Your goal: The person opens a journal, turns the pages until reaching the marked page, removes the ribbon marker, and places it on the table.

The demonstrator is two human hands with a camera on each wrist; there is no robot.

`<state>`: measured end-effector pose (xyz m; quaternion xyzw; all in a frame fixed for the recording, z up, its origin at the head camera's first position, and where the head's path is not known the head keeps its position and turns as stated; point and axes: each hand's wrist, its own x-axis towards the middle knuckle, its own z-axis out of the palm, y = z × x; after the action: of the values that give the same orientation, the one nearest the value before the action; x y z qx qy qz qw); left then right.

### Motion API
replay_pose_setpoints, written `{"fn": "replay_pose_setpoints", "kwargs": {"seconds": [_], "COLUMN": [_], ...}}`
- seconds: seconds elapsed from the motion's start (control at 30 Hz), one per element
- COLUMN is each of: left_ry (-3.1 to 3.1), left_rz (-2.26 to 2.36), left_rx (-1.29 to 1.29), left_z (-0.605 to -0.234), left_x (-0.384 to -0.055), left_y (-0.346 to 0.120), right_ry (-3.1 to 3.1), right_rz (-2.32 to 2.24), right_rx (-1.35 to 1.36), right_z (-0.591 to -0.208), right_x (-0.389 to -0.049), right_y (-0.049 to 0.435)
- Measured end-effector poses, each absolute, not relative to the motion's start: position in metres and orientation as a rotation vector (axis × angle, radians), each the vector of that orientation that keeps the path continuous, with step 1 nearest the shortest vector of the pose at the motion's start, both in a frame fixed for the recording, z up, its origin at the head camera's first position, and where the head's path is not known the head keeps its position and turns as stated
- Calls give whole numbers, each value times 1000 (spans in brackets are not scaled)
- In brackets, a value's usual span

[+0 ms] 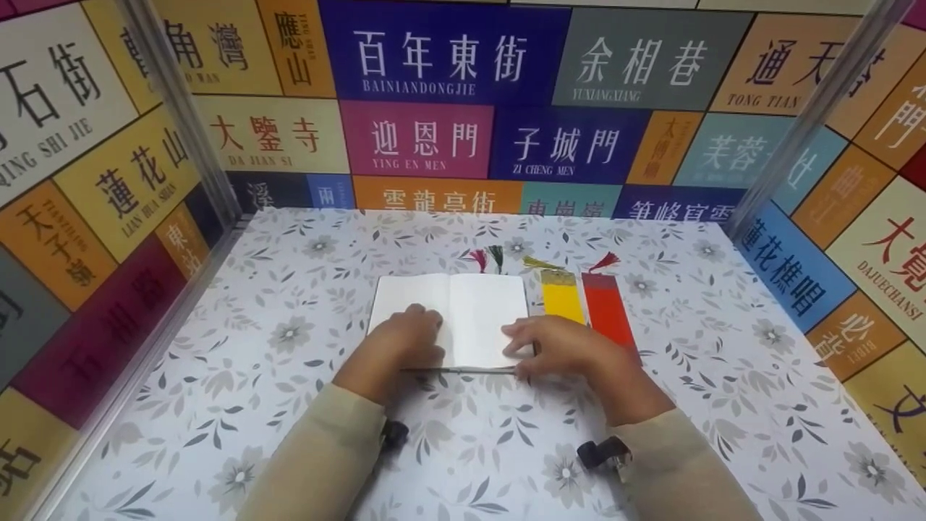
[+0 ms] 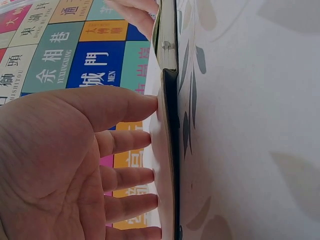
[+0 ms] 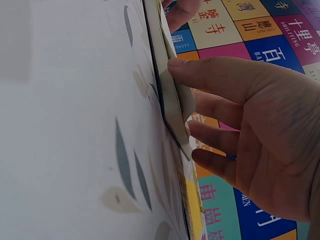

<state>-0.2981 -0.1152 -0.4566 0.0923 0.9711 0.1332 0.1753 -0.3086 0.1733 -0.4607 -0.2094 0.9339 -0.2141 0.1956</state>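
Note:
An open book with blank white pages (image 1: 481,318) lies on the table between my hands. My left hand (image 1: 409,336) rests on the left page; in the left wrist view its straight thumb and fingertips (image 2: 147,105) press the page down. At the right page's outer edge is my right hand (image 1: 553,344), fingers lightly bent. In the right wrist view the thumb (image 3: 210,75) touches the lower page edge, and a lifted page corner (image 3: 186,100) bulges beside the fingers. A yellow bookmark (image 1: 563,298) and a red bookmark (image 1: 608,307) lie to the right, the yellow one partly hidden by this hand.
A pink tassel (image 1: 479,260) and a green tassel (image 1: 495,257) stick out past the book's top edge. Both bookmarks have tassels at their far ends. The table has a white floral cover (image 1: 289,405). Panels of coloured street-name signs (image 1: 448,58) enclose the back and sides.

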Motion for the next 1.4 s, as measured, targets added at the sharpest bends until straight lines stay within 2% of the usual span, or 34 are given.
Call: {"fn": "replay_pose_setpoints", "kwargs": {"seconds": [0.43,0.77,1.0,1.27,1.4], "left_ry": [2784,2758,2769,2869,2858], "left_rz": [332,354,335,183,191], "left_rx": [288,258,261,469,471], "left_z": [-457,-455,-455,-454,-453], "left_x": [-296,-296,-295,-294,-293], "left_y": [-115,-114,-113,-109,-107], "right_ry": [2614,2529,2526,2591,2585], "right_rz": [-726,-981,-1002,-944,-954], "right_rx": [-757,-608,-497,-551,-539], "right_z": [-462,-472,-472,-471,-470], "right_x": [-313,-319,-319,-319,-317], "right_y": [177,183,183,180,179]}}
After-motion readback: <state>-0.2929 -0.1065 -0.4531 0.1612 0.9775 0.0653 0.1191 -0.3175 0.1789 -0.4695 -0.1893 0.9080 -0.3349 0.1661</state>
